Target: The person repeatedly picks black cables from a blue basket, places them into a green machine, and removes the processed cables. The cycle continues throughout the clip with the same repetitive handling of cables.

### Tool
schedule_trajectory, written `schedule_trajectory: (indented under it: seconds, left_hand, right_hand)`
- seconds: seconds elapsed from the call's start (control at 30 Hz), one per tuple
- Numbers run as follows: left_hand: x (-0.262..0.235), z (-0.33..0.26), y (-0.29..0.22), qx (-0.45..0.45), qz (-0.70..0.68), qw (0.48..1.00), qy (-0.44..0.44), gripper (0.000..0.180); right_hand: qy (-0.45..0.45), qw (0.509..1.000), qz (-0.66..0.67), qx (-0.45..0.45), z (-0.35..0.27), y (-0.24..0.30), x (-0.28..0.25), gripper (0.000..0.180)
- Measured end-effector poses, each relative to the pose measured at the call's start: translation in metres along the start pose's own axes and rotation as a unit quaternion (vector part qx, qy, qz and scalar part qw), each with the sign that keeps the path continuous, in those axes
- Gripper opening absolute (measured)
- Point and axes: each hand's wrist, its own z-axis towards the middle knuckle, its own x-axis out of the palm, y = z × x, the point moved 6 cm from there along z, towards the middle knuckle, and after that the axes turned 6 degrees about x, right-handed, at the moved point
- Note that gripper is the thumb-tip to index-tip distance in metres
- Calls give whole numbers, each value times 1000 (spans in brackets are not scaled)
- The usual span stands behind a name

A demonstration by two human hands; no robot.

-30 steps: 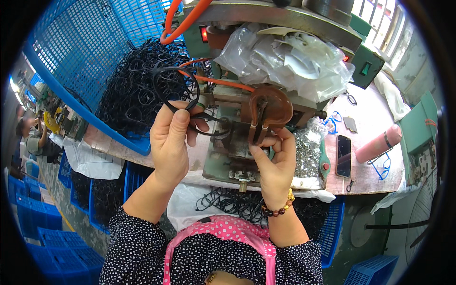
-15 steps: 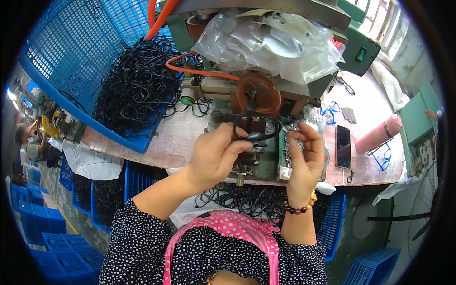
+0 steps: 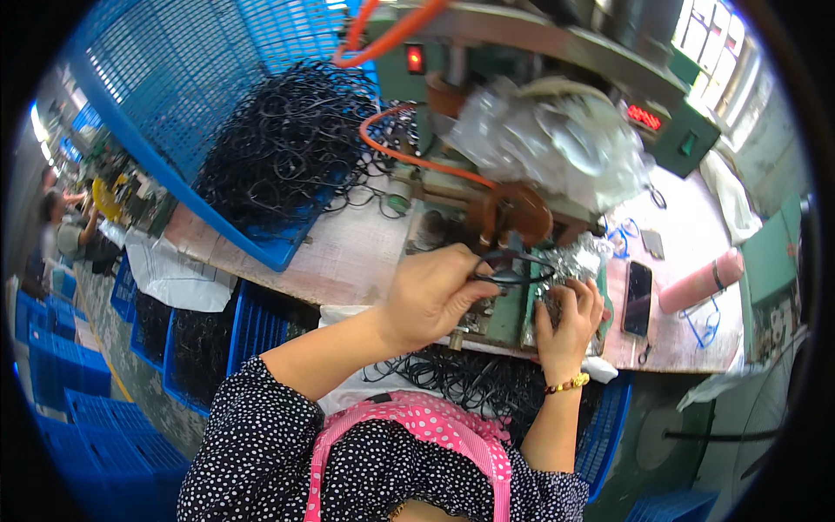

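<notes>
My left hand [image 3: 439, 291] pinches one end of a black eyeglass frame [image 3: 522, 280] between thumb and fingers, holding it up in front of the bench machine [image 3: 452, 187]. To its right, my right hand [image 3: 570, 324] has come down over a green tray [image 3: 528, 326] of small shiny pieces. Its fingers are bent and the thumb stands apart from them. The fingertips reach in among the pieces, and nothing held shows between them. A round brown machine part [image 3: 522, 213] sits just beyond the frame.
A blue crate [image 3: 222, 222] heaped with black frames [image 3: 283, 148] stands at the left. Plastic bags [image 3: 539, 130] hang on the machine. A phone [image 3: 637, 300], a pink bottle [image 3: 700, 283] and blue glasses [image 3: 703, 326] lie at the right. More black frames [image 3: 470, 378] lie below the bench edge.
My right hand has lowered from beside the eyeglass frame to the green tray. The left hand still holds the frame, now tilted flatter. The whole view has shifted, showing more of the machine's top.
</notes>
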Motion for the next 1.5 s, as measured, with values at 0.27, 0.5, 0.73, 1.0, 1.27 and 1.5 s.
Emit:
schedule_trajectory:
  seconds: [0.27, 0.5, 0.73, 1.0, 1.27, 1.5]
  left_hand:
    - [-21, -34, 26, -1, 53, 997, -48, 25]
    - [-49, -109, 201, -156, 386, 908, 39, 36]
    - [-56, -153, 229, -339, 400, 786, 329, 37]
    - [-56, -137, 171, -357, 189, 885, 230, 29]
    - [-69, -158, 183, -228, 295, 885, 278, 17]
    - [-100, -186, 174, -322, 196, 902, 209, 8]
  right_hand:
    - [-77, 995, 55, 13, 6, -2, 1, 7]
    - [-144, 977, 143, 67, -8, -12, 2, 4]
    - [-141, 971, 177, 74, -8, -13, 3, 7]
    - [-109, 985, 129, 32, -3, -5, -1, 12]
    - [-93, 956, 249, 120, -2, -23, -3, 11]
    - [-70, 920, 359, 142, 2, -24, -6, 11]
